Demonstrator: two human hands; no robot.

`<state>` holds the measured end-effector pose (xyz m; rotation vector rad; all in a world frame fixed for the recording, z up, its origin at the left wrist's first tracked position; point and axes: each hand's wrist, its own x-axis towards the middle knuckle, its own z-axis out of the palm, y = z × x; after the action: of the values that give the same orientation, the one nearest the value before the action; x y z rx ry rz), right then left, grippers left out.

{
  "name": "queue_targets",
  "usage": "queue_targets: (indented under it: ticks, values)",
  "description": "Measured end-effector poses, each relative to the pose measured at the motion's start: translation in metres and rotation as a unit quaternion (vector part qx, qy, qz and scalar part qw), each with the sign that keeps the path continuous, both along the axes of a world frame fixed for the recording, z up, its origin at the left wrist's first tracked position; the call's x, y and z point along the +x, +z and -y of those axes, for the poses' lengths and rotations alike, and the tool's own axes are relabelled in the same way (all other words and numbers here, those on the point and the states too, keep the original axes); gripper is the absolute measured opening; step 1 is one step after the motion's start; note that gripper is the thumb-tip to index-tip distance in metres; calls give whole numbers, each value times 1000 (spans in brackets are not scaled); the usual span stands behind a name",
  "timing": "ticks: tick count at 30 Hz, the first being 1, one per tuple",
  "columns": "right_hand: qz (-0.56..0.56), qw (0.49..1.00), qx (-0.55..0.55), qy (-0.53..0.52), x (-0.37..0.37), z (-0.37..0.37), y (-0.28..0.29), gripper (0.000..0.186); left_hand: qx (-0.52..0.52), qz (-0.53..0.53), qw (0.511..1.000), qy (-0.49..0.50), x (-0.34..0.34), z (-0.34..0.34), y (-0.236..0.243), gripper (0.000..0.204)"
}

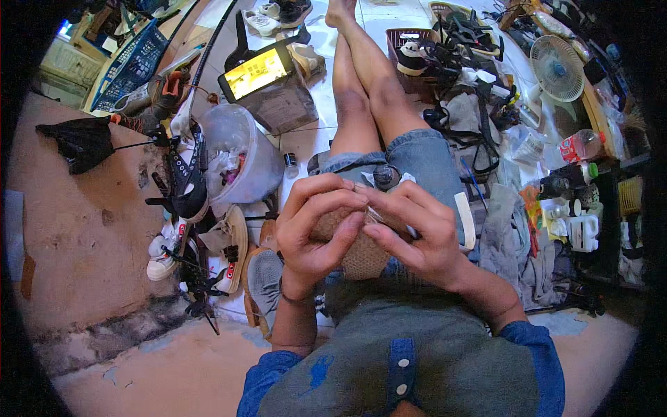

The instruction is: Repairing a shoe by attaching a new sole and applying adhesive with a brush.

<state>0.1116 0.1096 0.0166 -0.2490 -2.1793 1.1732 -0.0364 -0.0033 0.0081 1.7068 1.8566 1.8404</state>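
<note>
Over my lap, both hands are closed around a tan piece with a fine textured pattern [365, 258], which looks like a shoe sole. My left hand [321, 226] grips its left side, thumb pressed toward the middle. From the right, my right hand [422, 229] pinches its upper edge, its fingertips meeting those of the left. A thin, pale, shiny bit shows between the right thumb and fingers; its kind is not clear. The fingers hide most of the held piece. Just beyond them, a dark rounded object [384, 177] rests between my thighs.
Left of my legs stand a translucent tub [258, 163], loose shoes [191, 177] and a grey box [278, 108] bearing a lit phone [257, 73]. To the right are a basket [410, 35] with a shoe, rags [511, 229], a fan [557, 68] and a white jug [583, 233].
</note>
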Motion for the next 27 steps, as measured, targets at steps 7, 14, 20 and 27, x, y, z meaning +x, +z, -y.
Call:
queue_targets:
  ticks: [7,14,20,27]
  values:
    - [-14,1000,9,2,-2,-1,-4,45,-2,-2,1000,0,0,0,0,23]
    - [-3,1000,8,1,0,0,-3,46,-3,0,1000,-2,-1,0,0,22]
    - [2,1000,5,3,1,0,1,45,0,9,1000,-8,-1,0,-2,21]
    - [8,1000,6,4,0,-1,0,44,-6,12,1000,-9,-1,1,0,22]
